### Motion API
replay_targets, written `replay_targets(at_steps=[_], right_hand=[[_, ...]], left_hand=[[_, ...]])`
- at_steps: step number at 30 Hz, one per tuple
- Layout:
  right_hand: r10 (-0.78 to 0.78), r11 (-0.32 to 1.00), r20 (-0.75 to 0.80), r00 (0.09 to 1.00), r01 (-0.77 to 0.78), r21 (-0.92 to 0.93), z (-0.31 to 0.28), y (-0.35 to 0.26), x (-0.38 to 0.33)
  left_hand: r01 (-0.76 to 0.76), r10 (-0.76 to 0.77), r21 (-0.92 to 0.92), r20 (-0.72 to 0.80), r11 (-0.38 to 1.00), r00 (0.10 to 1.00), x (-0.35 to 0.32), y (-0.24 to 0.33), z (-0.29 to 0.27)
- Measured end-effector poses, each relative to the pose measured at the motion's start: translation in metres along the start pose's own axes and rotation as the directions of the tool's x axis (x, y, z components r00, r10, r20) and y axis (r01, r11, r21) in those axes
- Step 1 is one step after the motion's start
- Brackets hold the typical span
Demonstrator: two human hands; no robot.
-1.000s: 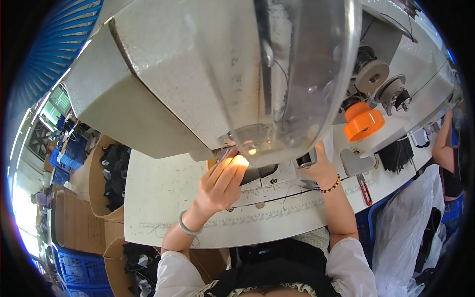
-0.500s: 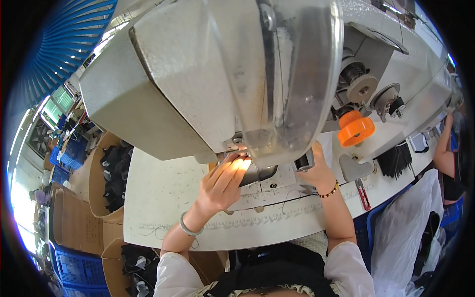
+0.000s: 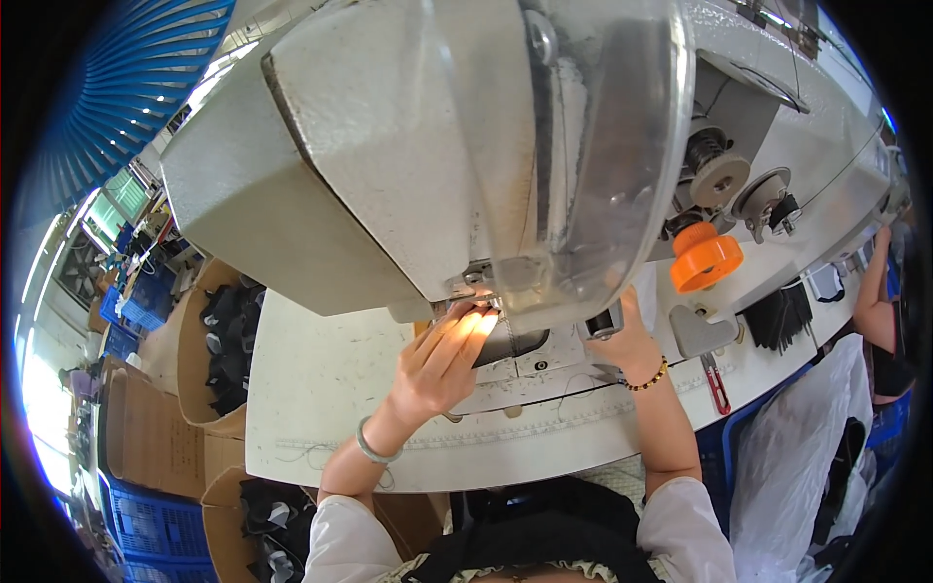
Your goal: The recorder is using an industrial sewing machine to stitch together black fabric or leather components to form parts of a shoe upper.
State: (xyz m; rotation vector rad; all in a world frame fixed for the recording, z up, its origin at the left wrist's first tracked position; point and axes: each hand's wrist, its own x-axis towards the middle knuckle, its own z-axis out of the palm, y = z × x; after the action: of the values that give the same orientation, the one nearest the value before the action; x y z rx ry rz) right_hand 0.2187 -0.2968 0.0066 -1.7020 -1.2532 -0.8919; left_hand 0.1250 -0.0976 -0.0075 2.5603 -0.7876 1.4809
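Grey metal sewing machine point(image 3: 408, 165), rounded head

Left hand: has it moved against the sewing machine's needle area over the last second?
No clear move. The left hand keeps its fingertips lit under the sewing machine head by the needle area; the picture's shift looks like head motion.

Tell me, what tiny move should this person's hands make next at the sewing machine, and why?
Probably a small nudge of the left hand's fingertips closer under the needle area of the sewing machine. They are already lit by its lamp right at that spot, while the right hand rests on the machine bed beside it, as if steadying. What the fingers pinch is too small to tell.
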Motion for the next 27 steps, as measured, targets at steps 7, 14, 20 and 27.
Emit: replay_targets(at_steps=[7,14,20,27], right_hand=[[0.007,1.000,0.015,1.000,-0.007,-0.020,0.005,0.007,-0.007],[0.049,0.999,0.016,0.999,-0.049,0.018,0.004,0.003,-0.009],[-0.049,0.998,-0.044,0.998,0.047,-0.042,0.006,0.005,-0.004],[-0.017,1.000,-0.023,1.000,0.017,-0.006,0.003,0.003,-0.003]], left_hand=[[-0.011,0.011,0.007,0.038,1.000,0.999,0.002,0.003,-0.004],[-0.015,0.014,0.033,0.022,0.999,1.000,0.002,0.002,-0.003],[-0.040,0.039,0.024,0.007,0.999,0.999,0.001,0.002,0.000],[0.000,0.000,0.018,-0.002,1.000,1.000,-0.001,0.002,0.001]])
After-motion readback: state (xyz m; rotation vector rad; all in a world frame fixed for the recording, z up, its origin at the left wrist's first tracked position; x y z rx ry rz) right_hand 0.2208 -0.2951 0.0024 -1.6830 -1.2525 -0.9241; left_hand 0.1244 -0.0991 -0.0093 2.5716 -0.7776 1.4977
